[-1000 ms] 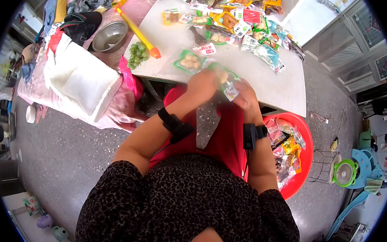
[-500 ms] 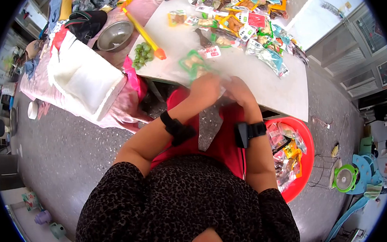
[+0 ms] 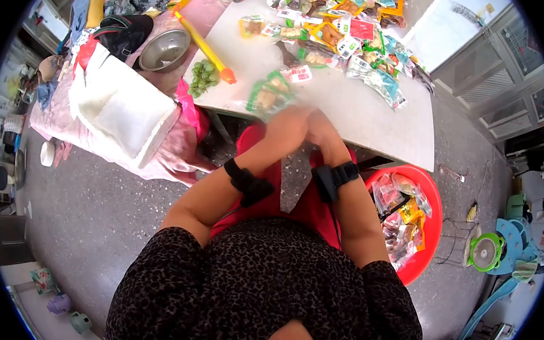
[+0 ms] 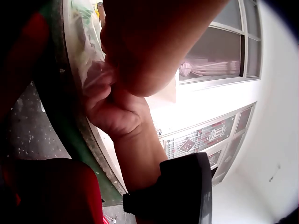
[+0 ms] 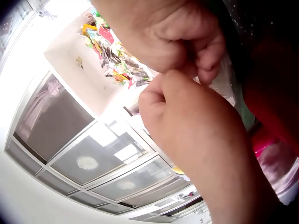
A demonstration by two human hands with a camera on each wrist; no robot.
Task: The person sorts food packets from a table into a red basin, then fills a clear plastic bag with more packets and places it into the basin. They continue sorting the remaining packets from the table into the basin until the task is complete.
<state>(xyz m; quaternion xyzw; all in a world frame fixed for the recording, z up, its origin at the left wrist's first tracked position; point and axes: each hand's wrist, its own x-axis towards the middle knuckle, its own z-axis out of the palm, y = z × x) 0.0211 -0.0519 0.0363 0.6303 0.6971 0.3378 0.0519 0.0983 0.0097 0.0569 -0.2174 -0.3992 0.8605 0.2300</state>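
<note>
My left hand (image 3: 287, 130) and right hand (image 3: 323, 131) meet at the near edge of the white table (image 3: 375, 123), fingers curled together. Both pinch a clear plastic snack packet, whose film (image 4: 96, 74) shows at the right fingertips in the left wrist view. In the head view, blurred green-edged packets (image 3: 270, 94) with pale pieces inside lie just beyond the left hand, overlapping each other. The right wrist view has the left hand (image 5: 161, 95) pressed close against the right hand (image 5: 191, 39), hiding the pinched edge.
A heap of snack packets (image 3: 338, 32) covers the far table beside a white foam box (image 3: 427, 4). Grapes (image 3: 203, 76) and a yellow stick (image 3: 203, 47) lie left. A red basin (image 3: 433, 213) of packets stands right; another foam box (image 3: 122, 114) sits left.
The right hand has moved left and turned in against the left hand. The packet that showed between the hands is now mostly hidden, with blurred green-edged packets beyond the left hand.
</note>
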